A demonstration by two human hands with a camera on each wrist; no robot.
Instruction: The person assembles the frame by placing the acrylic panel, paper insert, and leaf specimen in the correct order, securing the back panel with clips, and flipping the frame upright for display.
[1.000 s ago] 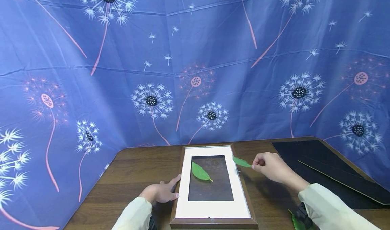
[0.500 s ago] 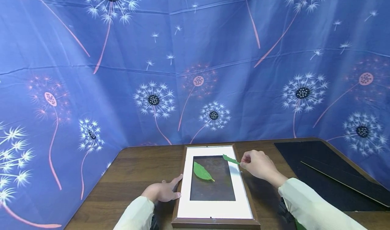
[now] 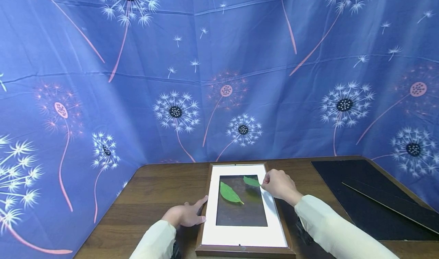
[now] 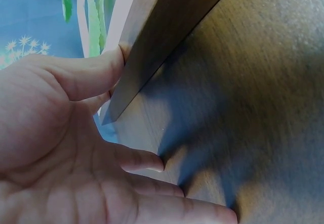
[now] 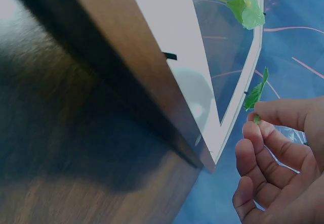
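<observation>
Leaf (image 3: 251, 181) pinched in right grip (image 3: 279, 185); left grip (image 3: 185, 214), spread, touches frame (image 3: 219, 250). Best lowered flat, clear of second leaf (image 3: 229, 192).

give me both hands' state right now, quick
Left hand: open, touching left side of the frame.
Right hand: pinching a green leaf by its stem end.

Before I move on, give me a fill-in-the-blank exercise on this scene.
A leaf is pinched in the ____ hand.
In the head view, the other hand touches the ____ side of the frame.
The mat is ____ in colour.
Behind the table, the cloth is mainly ____.
Missing words: right; left; white; blue.
</observation>
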